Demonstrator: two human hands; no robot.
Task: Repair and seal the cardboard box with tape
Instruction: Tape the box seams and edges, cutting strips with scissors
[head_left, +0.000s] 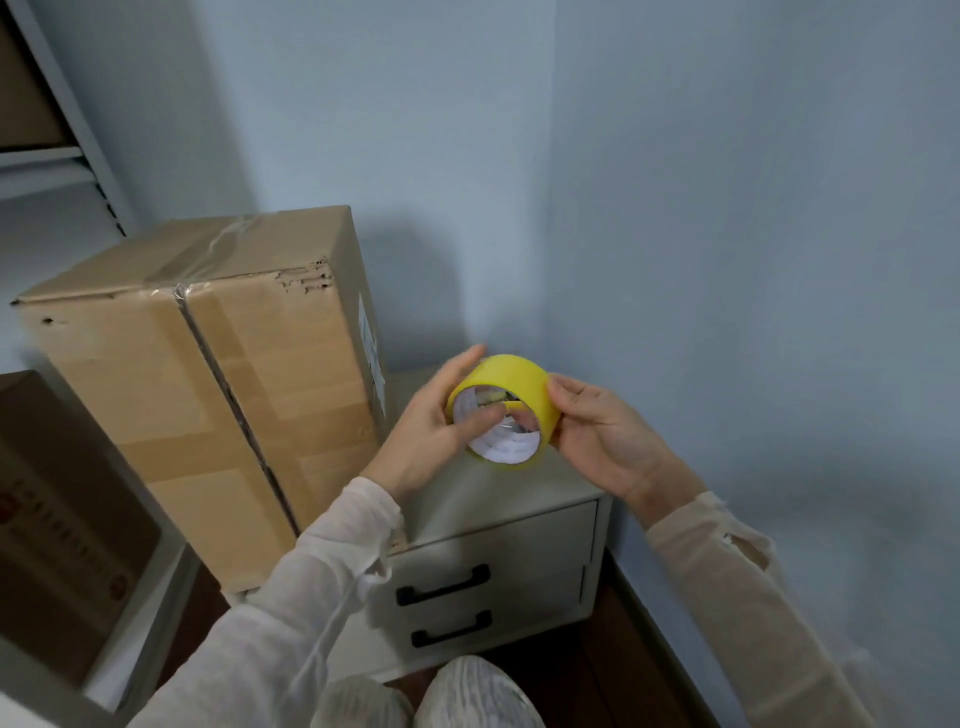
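A tall brown cardboard box (197, 374) stands on a low white cabinet at the left, with old tape along its seam and a torn upper right corner. A yellow roll of tape (511, 382) is held in the air to the right of the box, above the cabinet top. My left hand (436, 431) grips the roll with its thumb inside the white core and fingers round the far side. My right hand (597, 436) pinches the roll's right edge with curled fingers.
The white cabinet (498, 566) has two drawers with black handles and stands in a corner of pale blue walls. A darker cardboard box (62, 525) sits on a shelf at the lower left. White shelving (57, 150) rises at the upper left. My knees show at the bottom.
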